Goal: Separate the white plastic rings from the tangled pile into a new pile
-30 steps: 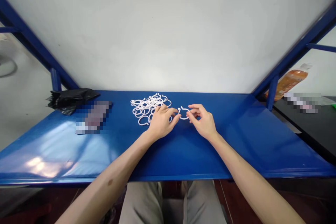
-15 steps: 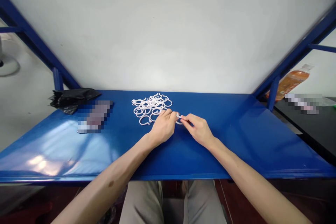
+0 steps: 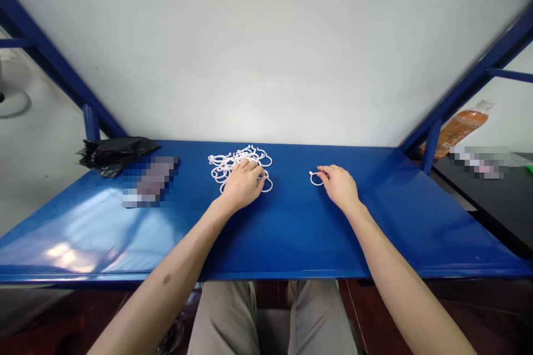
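Observation:
Over the near part of a pile of white plastic curtain rings (image 3: 220,162) lies my left hand (image 3: 244,182). Its fingers are loosely bent and the thumb stands apart from them; no ring is plainly gripped. The hand hides part of the pile. Further right, apart from the pile, my right hand (image 3: 339,184) pinches a single white curtain ring (image 3: 315,182) between thumb and fingers. That ring is low over the blue table (image 3: 287,222), and I cannot tell whether it touches the surface.
To the left, a black plastic bag (image 3: 112,154) lies by a blurred flat object (image 3: 154,180). Blue frame posts (image 3: 433,144) rise at both sides before a pale wall (image 3: 266,55). On a black surface at right are an orange drink bottle (image 3: 462,127) and another blurred item (image 3: 478,162).
My hands were together on one ring beside the pile. Now they are apart: the right has moved right with the ring, and the left has let go and moved left over the pile.

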A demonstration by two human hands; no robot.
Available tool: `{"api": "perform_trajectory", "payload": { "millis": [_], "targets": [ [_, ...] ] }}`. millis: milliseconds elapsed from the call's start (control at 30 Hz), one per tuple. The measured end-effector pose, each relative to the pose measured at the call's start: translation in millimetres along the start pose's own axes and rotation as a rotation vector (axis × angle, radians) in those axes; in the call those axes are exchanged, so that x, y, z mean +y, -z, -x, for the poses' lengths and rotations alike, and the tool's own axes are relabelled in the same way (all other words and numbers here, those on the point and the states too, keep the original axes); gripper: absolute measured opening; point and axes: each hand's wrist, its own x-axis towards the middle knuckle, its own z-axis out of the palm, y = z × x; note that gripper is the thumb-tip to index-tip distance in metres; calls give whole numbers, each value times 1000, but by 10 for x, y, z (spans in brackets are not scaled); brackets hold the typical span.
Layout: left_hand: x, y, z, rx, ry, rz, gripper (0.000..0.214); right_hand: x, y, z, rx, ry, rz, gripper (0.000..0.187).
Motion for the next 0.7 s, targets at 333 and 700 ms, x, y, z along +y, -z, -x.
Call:
{"api": "perform_trajectory", "payload": {
  "millis": [333, 700],
  "targets": [
    [96, -74, -28, -22, 19, 31, 17, -591, -45, 214, -34, 438, -78, 32],
    [113, -1, -46, 56, 68, 35, 16, -754, -68, 274, -197, 569, -98, 13]
  ]
}}
